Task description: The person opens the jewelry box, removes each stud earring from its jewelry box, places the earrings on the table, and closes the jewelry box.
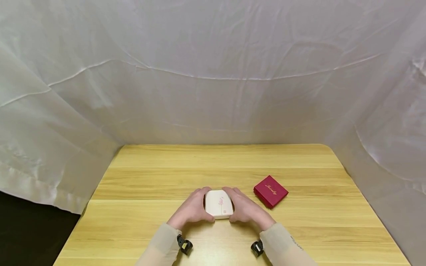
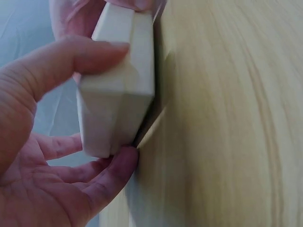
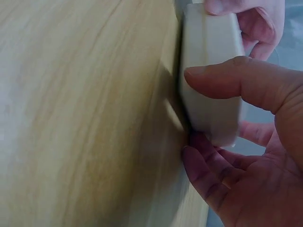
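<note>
A small white box (image 1: 214, 202) with rounded corners and a pink flower print on its lid lies between both hands at the table's front middle. My left hand (image 1: 194, 207) grips its left side, thumb on the near face and fingers around the far edge. From the right, my right hand (image 1: 245, 207) holds it the same way. In the left wrist view the white box (image 2: 118, 80) shows a seam along its side, with the thumb pressed there. The right wrist view has the box (image 3: 213, 47) close to the tabletop; whether it touches cannot be told.
A dark red box (image 1: 271, 191) with gold lettering sits at an angle, right of the hands. The wooden table (image 1: 139, 184) is bordered by pale cloth curtains (image 1: 213, 103) at the back and sides. Each wrist wears a small black camera on a strap.
</note>
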Tool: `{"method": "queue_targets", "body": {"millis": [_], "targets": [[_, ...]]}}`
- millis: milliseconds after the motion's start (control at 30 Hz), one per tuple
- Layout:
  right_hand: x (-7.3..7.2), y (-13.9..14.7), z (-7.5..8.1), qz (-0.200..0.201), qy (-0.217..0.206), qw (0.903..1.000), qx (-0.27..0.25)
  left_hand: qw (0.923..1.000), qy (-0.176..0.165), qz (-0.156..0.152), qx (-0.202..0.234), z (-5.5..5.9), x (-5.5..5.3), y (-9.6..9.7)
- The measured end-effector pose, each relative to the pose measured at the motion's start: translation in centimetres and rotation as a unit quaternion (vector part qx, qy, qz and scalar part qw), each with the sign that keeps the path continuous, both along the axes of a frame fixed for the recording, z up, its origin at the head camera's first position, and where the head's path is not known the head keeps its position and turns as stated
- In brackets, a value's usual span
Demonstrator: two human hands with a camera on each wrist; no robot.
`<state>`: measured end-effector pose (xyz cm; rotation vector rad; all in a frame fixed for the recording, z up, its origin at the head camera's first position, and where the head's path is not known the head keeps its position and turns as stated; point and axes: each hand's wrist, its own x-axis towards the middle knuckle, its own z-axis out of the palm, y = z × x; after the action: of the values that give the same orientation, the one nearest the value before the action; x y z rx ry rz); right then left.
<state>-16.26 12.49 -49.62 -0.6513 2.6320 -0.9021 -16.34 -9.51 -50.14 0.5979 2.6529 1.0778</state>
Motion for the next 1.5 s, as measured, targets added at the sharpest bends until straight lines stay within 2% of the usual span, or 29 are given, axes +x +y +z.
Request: {"method": "queue_targets", "body": {"millis": [333, 600, 967, 1200, 1500], "targets": [[0.1, -0.4, -0.1, 0.002, 0.013, 0.9998, 0.016, 0.9999, -0.009, -0.013, 0.006, 0.4, -0.3, 0.0], [0.2, -0.9, 0.1, -0.012, 0.010, 0.9991, 0.039, 0.9998, -0.013, -0.016, 0.001, 0.7, -0.3, 0.0], [0.3, -0.9, 0.2, -0.013, 0.008, 0.9996, 0.023, 0.9996, -0.014, -0.023, 0.001, 0.8, -0.3, -0.2], [0.3, -1.1, 0.0, -0.010, 0.032, 0.9978, 0.058, 0.9995, -0.021, -0.023, -0.001, 0.6, -0.5, -0.2], [0.5, -1.2, 0.1, -0.002, 0.057, 0.9955, 0.076, 0.9995, -0.024, -0.021, -0.005, 0.6, -0.6, -0.1]]}}
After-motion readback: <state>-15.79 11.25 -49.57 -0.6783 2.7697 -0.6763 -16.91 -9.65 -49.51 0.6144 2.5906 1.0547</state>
